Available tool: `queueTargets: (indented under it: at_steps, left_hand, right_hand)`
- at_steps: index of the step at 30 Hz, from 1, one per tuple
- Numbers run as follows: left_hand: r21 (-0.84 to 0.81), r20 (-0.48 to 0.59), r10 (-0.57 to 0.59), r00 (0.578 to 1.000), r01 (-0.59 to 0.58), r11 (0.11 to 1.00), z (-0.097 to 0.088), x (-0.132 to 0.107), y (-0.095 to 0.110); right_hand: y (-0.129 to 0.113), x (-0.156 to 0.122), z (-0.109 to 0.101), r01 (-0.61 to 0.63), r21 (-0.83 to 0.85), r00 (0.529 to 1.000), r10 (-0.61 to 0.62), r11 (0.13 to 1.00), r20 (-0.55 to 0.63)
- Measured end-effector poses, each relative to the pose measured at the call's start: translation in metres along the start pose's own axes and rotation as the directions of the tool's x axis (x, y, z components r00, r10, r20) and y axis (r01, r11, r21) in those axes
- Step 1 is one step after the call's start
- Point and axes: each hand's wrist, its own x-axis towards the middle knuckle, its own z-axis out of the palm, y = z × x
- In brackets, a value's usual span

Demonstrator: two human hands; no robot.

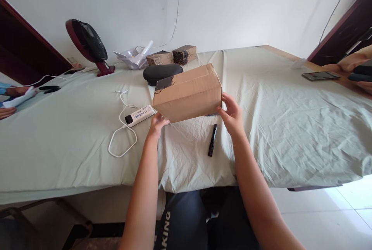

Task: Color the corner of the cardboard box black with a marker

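Observation:
Between my two hands a brown cardboard box (pixel 188 93) is held tilted above the cloth, with a patch of black marker scribble on its upper left corner. My left hand (pixel 157 124) grips the lower left corner, its fingers partly hidden under the box. At the right end, my right hand (pixel 231 113) clasps the box edge, thumb on the near side. Below the box, a black marker pen (pixel 212 140) lies on the cloth. Left of my left hand are a white handheld device (pixel 140 115) with a black end and a looped white cable (pixel 109 150).
A black oval case (pixel 158 72) lies behind the box. Two smaller cardboard boxes (pixel 186 54), a clear plastic basket (pixel 133 58) and a dark red fan (pixel 87 41) stand along the wall. A phone (pixel 321 76) lies right. Other people's hands (pixel 8 113) show at both sides.

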Motion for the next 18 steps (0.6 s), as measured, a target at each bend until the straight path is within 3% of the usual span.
queueTargets:
  at_steps: [10, 15, 18]
  left_hand:
    - [-0.01, 0.02, -0.031, 0.999, 0.031, 0.999, 0.008, -0.001, -0.008]
    - [0.047, -0.053, 0.043, 0.998, -0.04, 0.998, 0.003, 0.002, -0.015]
    - [0.14, -0.111, 0.168, 0.979, -0.152, 0.978, -0.002, 0.005, -0.017]
  right_hand:
    - [-0.006, -0.004, 0.0, -0.035, -0.087, 0.998, 0.039, 0.996, 0.044]
    - [-0.015, -0.001, -0.009, -0.062, -0.042, 0.974, 0.07, 0.997, 0.214]
    - [-0.024, -0.001, -0.009, -0.092, 0.054, 0.943, 0.07, 0.994, 0.325]
